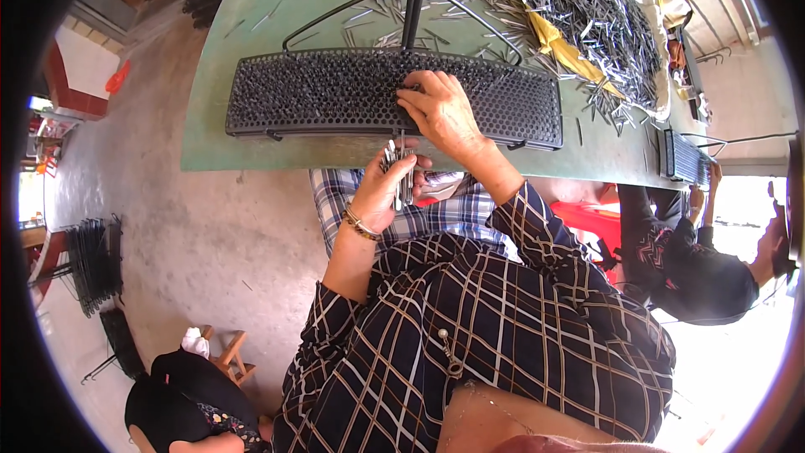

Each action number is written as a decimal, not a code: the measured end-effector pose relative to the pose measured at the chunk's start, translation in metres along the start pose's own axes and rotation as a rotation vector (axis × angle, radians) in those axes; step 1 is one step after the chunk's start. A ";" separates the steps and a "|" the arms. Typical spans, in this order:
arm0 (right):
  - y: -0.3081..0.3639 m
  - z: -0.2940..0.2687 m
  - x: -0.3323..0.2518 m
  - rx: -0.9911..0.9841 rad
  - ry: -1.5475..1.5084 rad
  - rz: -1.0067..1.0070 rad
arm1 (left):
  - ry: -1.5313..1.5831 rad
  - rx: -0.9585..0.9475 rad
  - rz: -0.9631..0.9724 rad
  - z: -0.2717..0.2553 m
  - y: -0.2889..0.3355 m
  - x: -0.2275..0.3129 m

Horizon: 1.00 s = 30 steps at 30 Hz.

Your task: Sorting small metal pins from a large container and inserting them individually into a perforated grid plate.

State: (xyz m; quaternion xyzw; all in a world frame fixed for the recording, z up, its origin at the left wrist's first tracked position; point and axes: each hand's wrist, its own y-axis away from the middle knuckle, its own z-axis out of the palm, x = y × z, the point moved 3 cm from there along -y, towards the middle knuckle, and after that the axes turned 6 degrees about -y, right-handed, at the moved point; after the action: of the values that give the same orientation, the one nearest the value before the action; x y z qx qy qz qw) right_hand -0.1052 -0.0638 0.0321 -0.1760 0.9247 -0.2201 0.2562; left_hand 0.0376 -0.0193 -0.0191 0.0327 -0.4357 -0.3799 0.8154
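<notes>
In front of me a long black rack [293, 101] lies across the table edge, its top a grid of round holes. Many holes toward its left half look filled; open holes show at the right end. My left hand [386, 180], below the rack's near edge, is closed around a bundle of thin dark and silvery metal strips [405, 189]. Over the middle of the rack is my right hand [440, 113], its fingers pinched together at the holes. Whatever sits between those fingertips is mostly hidden.
Loose strips lie scattered over the green table [214, 134]. A lined sack [549, 38] heaped with strips stands at the far right. The rack's black metal frame [411, 8] extends away from me. Another person [696, 268] works at the right with a similar rack [686, 159].
</notes>
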 end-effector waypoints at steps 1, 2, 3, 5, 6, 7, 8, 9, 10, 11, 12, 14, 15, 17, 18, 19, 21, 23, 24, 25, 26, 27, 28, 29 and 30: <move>0.001 0.001 0.000 0.000 0.000 0.000 | 0.001 -0.006 0.017 0.000 0.001 0.001; 0.000 0.000 -0.001 0.042 -0.028 -0.016 | 0.002 -0.006 0.019 0.000 0.001 0.001; 0.000 0.000 -0.001 0.084 -0.055 -0.031 | -0.003 -0.014 0.033 0.000 0.001 0.002; 0.001 -0.002 -0.003 0.062 -0.263 0.104 | -0.008 -0.020 0.047 -0.001 0.001 0.003; 0.003 -0.002 -0.003 0.041 -0.470 0.241 | -0.017 -0.022 0.066 -0.001 0.002 0.004; 0.005 -0.004 -0.003 0.039 -0.472 0.241 | -0.026 -0.023 0.085 -0.002 0.002 0.004; 0.007 -0.001 -0.003 -0.095 -0.555 0.288 | -0.025 -0.021 0.086 -0.002 0.003 0.004; 0.010 0.001 -0.002 -0.226 -0.634 0.336 | -0.033 -0.027 0.095 -0.002 0.003 0.005; 0.013 0.004 0.000 -0.291 -0.782 0.506 | -0.042 -0.034 0.104 -0.001 0.003 0.006; 0.010 0.001 -0.002 -0.292 -0.783 0.504 | -0.042 -0.032 0.106 0.000 0.004 0.008; 0.006 -0.005 -0.003 -0.237 -0.822 0.617 | -0.057 -0.023 0.088 0.001 0.006 0.009; 0.002 -0.002 0.006 -0.058 -0.901 0.650 | -0.073 -0.012 0.072 -0.001 0.005 0.008; -0.002 0.001 0.006 -0.059 -0.902 0.649 | -0.054 0.000 0.067 -0.004 0.003 0.003; -0.010 0.004 0.004 0.111 -0.832 0.532 | -0.036 0.010 0.062 -0.007 0.001 0.001; -0.011 0.009 0.004 0.113 -0.803 0.532 | -0.037 0.000 0.044 -0.008 0.001 0.000; -0.012 0.013 0.003 0.113 -0.803 0.532 | -0.038 -0.011 0.026 -0.008 0.002 0.000; -0.016 0.014 -0.002 0.139 -0.658 0.362 | 0.001 -0.022 0.017 -0.008 0.002 0.000; -0.016 0.015 0.000 0.116 -0.605 0.317 | 0.039 -0.031 0.009 -0.008 0.004 0.001; -0.014 0.018 0.001 0.108 -0.536 0.240 | 0.053 -0.029 0.001 -0.009 0.005 0.002; -0.013 0.020 0.001 0.100 -0.466 0.163 | 0.067 -0.028 -0.008 -0.009 0.006 0.002; -0.012 0.020 0.003 0.098 -0.466 0.163 | 0.068 -0.027 -0.008 -0.011 0.005 0.001; -0.012 0.020 0.001 0.097 -0.369 0.031 | 0.074 -0.021 -0.009 -0.012 0.005 0.000; -0.011 0.020 -0.002 0.095 -0.271 -0.100 | 0.079 -0.015 -0.011 -0.014 0.004 -0.002; -0.011 0.018 -0.006 0.092 -0.272 -0.100 | 0.082 -0.013 -0.012 -0.013 0.006 -0.001; -0.011 0.017 -0.011 0.059 -0.204 -0.126 | 0.076 -0.003 -0.017 -0.012 0.007 0.001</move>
State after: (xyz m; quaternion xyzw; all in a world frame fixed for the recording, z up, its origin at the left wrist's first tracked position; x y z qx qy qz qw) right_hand -0.0846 -0.0734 0.0289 -0.2478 0.8739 -0.2440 0.3398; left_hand 0.0507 -0.0179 -0.0233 0.0494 -0.4035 -0.3861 0.8281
